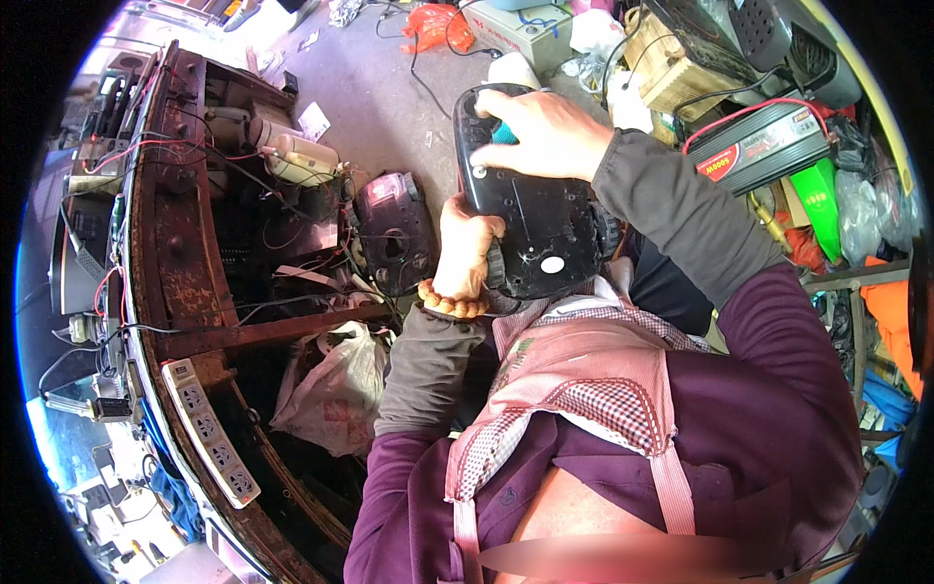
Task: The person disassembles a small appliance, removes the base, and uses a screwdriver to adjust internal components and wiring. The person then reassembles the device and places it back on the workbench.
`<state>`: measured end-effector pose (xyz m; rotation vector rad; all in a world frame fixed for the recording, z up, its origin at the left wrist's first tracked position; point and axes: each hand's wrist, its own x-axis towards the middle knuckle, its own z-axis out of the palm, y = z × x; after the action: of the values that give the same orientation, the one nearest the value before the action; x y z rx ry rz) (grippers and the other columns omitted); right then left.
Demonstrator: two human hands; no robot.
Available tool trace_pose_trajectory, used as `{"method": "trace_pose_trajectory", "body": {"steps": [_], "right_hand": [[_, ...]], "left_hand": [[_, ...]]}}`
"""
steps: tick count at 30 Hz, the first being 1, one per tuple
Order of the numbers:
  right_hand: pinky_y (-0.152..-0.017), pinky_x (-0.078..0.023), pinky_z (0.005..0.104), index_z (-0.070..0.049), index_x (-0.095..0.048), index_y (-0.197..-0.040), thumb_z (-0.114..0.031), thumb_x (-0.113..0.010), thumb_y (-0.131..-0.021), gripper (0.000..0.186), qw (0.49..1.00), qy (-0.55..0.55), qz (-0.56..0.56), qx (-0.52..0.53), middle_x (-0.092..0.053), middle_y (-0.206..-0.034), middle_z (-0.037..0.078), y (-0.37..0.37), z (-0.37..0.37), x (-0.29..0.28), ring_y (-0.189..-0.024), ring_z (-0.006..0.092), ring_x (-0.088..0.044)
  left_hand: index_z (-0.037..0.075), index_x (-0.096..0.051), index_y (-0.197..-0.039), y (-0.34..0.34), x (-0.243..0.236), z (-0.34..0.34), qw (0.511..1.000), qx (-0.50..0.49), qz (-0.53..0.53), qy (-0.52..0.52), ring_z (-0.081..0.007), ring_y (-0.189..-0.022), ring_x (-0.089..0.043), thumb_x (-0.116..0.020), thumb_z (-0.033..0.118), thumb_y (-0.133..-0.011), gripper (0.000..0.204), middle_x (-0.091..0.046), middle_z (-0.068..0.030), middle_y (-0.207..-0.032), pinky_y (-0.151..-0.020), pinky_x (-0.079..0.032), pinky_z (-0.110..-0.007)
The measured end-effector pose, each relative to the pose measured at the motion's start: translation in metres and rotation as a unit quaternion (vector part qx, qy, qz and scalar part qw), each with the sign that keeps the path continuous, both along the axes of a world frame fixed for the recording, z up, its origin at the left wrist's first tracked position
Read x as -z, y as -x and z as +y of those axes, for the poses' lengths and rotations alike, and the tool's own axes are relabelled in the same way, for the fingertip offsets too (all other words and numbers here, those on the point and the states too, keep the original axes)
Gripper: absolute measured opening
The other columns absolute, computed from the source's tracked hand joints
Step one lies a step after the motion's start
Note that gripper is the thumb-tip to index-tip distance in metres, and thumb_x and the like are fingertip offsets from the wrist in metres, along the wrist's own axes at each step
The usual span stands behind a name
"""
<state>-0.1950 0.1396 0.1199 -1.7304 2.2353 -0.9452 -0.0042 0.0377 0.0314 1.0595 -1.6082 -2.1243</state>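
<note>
A black plastic device with wheels [540,224], its flat face up, is held over my lap. My left hand [465,248] has its fingers wrapped round the device's left side, with a beaded bracelet at the wrist. My right hand [540,136] lies over the device's upper part, closed on a teal-handled tool [502,133]; the tool's tip is hidden. A second black device shell [394,224] with a hole in it sits just left of my left hand.
A rusty workbench [183,238] at left carries wires, a white power strip [209,433] and clutter; a pale plastic bag [326,389] lies under its crossbar. Behind are an orange bag [433,29] and grey box [520,34]. An inverter [754,146] and crowded bags stand at right.
</note>
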Motion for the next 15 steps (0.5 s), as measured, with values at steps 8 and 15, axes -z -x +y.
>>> {"method": "trace_pose_trajectory", "body": {"steps": [8, 15], "right_hand": [[-0.085, -0.057, 0.0510, -0.005, -0.059, -0.114, -0.019, -0.072, -0.095, 0.027, 0.994, 0.087, 0.000, -0.071, -0.071, -0.100, 0.020, 0.004, 0.000, 0.006, -0.098, 0.0414, -0.073], [-0.080, -0.059, 0.0523, -0.006, -0.061, -0.114, -0.030, -0.065, -0.103, 0.027, 0.980, 0.168, 0.068, -0.079, -0.075, -0.091, 0.020, 0.007, -0.006, 0.014, -0.089, 0.0415, -0.076]], "left_hand": [[-0.008, -0.068, -0.112, 0.001, -0.008, 0.004, 1.000, 0.003, -0.007, 0.006, -0.0202, -0.065, -0.064, -0.061, -0.019, -0.067, 0.047, -0.069, -0.0087, -0.086, -0.060, -0.054, -0.033], [-0.010, -0.066, -0.112, 0.003, -0.012, 0.008, 1.000, 0.000, 0.005, -0.007, -0.0214, -0.065, -0.064, -0.060, -0.019, -0.066, 0.047, -0.069, -0.0103, -0.086, -0.060, -0.054, -0.033]]}}
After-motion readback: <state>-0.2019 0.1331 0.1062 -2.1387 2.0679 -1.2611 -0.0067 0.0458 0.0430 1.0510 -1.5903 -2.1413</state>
